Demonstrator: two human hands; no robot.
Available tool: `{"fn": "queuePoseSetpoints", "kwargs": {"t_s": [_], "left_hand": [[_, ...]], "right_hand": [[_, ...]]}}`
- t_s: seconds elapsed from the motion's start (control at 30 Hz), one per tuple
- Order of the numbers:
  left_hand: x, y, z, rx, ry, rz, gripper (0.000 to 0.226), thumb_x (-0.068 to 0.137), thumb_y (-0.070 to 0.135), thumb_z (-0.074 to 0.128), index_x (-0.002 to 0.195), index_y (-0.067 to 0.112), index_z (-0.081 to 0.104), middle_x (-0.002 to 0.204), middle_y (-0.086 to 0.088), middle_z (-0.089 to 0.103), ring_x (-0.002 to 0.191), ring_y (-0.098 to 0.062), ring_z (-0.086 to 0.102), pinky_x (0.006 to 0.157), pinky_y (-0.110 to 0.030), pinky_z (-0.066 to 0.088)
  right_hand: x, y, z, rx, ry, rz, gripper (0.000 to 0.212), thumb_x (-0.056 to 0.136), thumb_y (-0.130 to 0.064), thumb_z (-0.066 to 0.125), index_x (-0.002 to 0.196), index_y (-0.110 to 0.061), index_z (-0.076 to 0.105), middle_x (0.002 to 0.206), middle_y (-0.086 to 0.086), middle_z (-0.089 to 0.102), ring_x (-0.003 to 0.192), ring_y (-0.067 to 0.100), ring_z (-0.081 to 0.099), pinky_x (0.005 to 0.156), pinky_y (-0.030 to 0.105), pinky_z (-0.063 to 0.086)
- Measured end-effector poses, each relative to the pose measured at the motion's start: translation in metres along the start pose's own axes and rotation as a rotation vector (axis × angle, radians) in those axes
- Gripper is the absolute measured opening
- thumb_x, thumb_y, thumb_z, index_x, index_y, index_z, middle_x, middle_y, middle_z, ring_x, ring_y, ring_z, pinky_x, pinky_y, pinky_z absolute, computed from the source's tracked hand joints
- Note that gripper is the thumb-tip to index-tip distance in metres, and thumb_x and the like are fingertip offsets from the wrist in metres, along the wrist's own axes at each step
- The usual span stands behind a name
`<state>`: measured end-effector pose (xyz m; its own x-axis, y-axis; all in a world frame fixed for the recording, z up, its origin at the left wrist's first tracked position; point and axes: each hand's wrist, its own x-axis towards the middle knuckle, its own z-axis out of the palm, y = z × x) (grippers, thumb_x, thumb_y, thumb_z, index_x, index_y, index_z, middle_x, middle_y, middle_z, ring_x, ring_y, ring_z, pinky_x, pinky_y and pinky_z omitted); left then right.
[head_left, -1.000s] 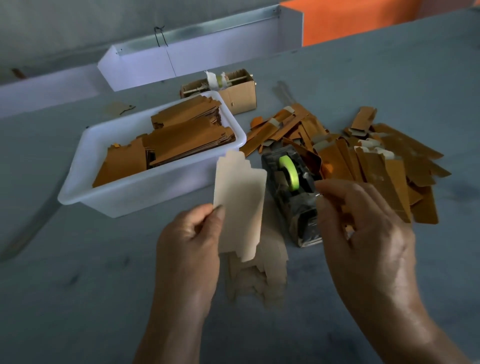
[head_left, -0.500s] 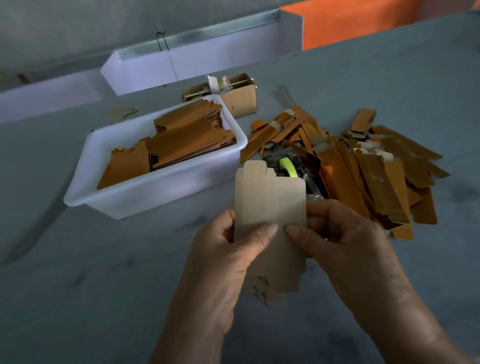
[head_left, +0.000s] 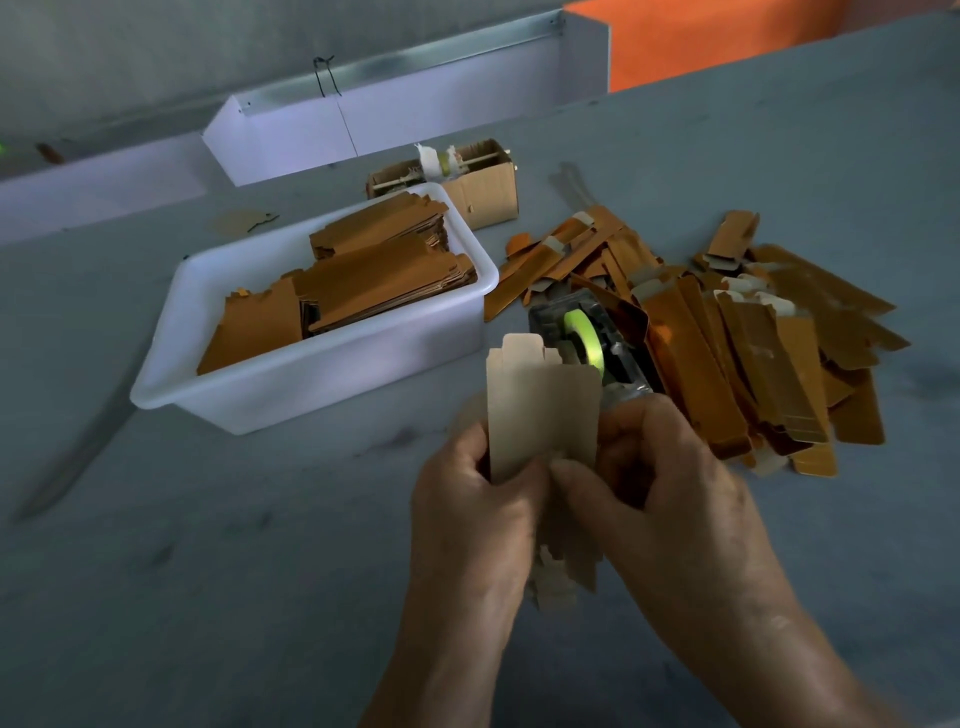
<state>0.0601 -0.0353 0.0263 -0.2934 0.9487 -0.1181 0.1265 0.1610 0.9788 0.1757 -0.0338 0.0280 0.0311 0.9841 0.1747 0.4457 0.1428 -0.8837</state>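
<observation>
A pale flat cardboard box blank (head_left: 540, 405) stands upright between my hands, its plain side toward me. My left hand (head_left: 472, 514) grips its left edge and my right hand (head_left: 660, 483) pinches its right edge and lower part. Just behind it sits a tape dispenser (head_left: 592, 343) with a green roll. A few more pale blanks (head_left: 561, 582) lie on the table under my hands.
A white plastic bin (head_left: 311, 384) holding stacked gold blanks sits to the left. A heap of folded gold cartons (head_left: 753, 332) spreads at the right. A small cardboard box (head_left: 483, 187) and a white tray (head_left: 363, 124) stand at the back of the grey table.
My right hand left the tape dispenser and joined the left hand on the blank. The blank turned to face me, and both hands now hold it tighter, lower and nearer.
</observation>
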Motion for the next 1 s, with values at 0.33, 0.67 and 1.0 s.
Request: {"fn": "queuePoseSetpoints", "kwargs": {"t_s": [0.33, 0.67, 1.0], "left_hand": [[-0.007, 0.011, -0.015, 0.099, -0.344, 0.066, 0.028, 0.087, 0.048, 0.06, 0.09, 0.022, 0.072, 0.084, -0.001, 0.074, 0.082, -0.015, 0.071, 0.072, -0.03, 0.056], [-0.01, 0.012, -0.025, 0.097, -0.461, -0.04, 0.018, 0.092, 0.03, 0.057, 0.092, 0.025, 0.074, 0.081, 0.006, 0.074, 0.076, -0.008, 0.067, 0.072, -0.027, 0.047], [-0.01, 0.005, -0.014, 0.078, -0.142, 0.01, 0.004, 0.073, 0.029, 0.076, 0.075, 0.027, 0.073, 0.067, 0.002, 0.071, 0.064, -0.014, 0.067, 0.065, -0.036, 0.055]], "right_hand": [[0.005, 0.002, -0.007, 0.304, -0.191, 0.119, 0.022, 0.079, -0.039, 0.056, 0.088, -0.02, 0.061, 0.071, -0.005, 0.071, 0.062, 0.009, 0.069, 0.056, 0.023, 0.056], [0.008, 0.005, -0.016, 0.308, -0.157, 0.187, 0.039, 0.051, -0.059, 0.056, 0.079, -0.032, 0.064, 0.079, -0.007, 0.069, 0.077, 0.006, 0.066, 0.071, 0.024, 0.052], [0.007, 0.011, -0.007, 0.44, -0.147, 0.244, 0.008, 0.077, -0.029, 0.062, 0.083, -0.024, 0.065, 0.076, 0.003, 0.071, 0.073, 0.014, 0.07, 0.069, 0.032, 0.057]]}}
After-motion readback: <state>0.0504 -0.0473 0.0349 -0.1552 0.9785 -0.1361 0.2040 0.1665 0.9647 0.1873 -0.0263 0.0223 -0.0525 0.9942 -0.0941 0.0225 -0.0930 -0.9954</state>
